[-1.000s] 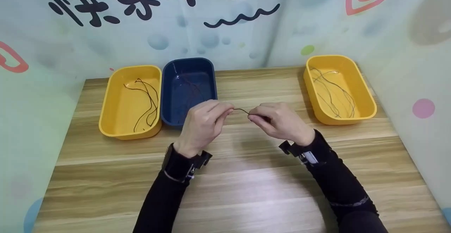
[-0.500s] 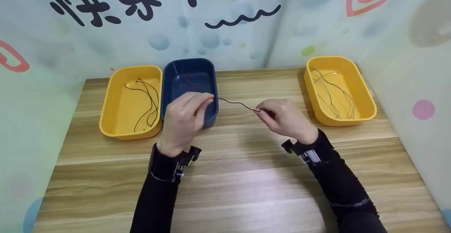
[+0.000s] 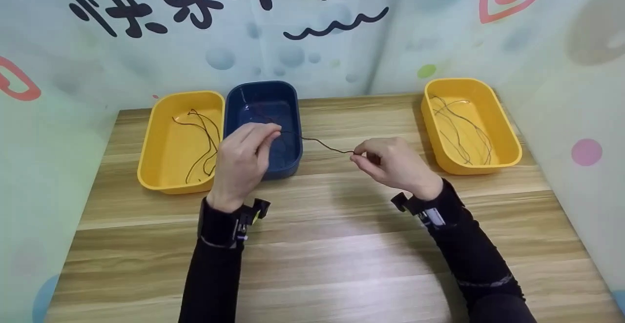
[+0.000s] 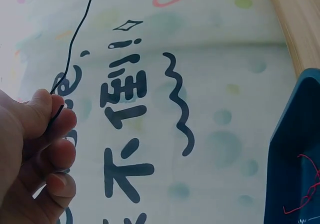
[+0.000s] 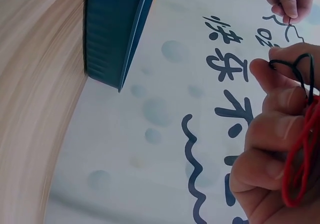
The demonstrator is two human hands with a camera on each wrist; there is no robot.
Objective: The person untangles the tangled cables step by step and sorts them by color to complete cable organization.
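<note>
A thin black wire [image 3: 322, 142] stretches in a wavy line between the two hands. My left hand [image 3: 241, 162] pinches it between thumb and forefinger, in front of the blue box [image 3: 288, 171]. In the left wrist view, a short cut end of the black wire [image 4: 70, 53] pokes out past the fingertips. The right hand [image 3: 395, 167] pinches the other part of it, over the table. In the right wrist view, looped red wire [image 5: 300, 169] lies in the right palm under the curled fingers, beside a loop of black wire [image 5: 311, 76].
A yellow box [image 3: 168, 186] with dark wires stands left of the blue one, which holds red wire [image 4: 310, 196]. Another yellow box [image 3: 451, 168], with grey wires, is at the right. Behind the wooden table [image 3: 317, 264] hangs a printed backdrop [image 3: 337, 69].
My left hand has moved left and slightly up, away from the right hand. Much more black wire now shows between them. The right hand has shifted slightly right.
</note>
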